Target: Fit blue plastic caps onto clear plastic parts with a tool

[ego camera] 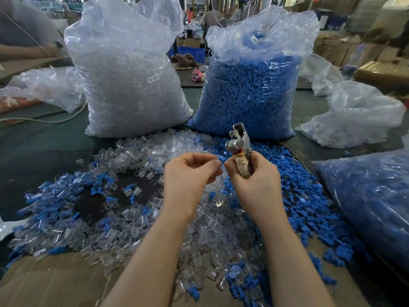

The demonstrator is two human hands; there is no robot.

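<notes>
**Blue cap held between two hands above a table of loose parts**

A small blue cap (222, 160) sits at the meeting point of two hands held over the middle of the table (44, 151). The left hand (190, 171) has its fingers curled in, the grip narrow, its fingertips pinching the cap's left end; whether a clear part is also held there cannot be told. The right hand (254, 180) wraps around the taped handle of a metal tool (239, 147) — the tool stands upright, its silver head rising above the knuckles — while that hand's thumb and forefinger touch the cap's right end.

Beneath the forearms lies a wide spread of loose clear plastic parts (137, 231), mixed with blue caps (309, 207) that thicken toward the right. On the far side stand two tall plastic sacks: the left sack (128, 69) filled with clear parts and bearing a small white label, the right sack (250, 85) filled with blue caps. Another bag of blue pieces (371, 200) lies at the right edge — and crumpled clear bags (358, 114) sit beyond it.
</notes>
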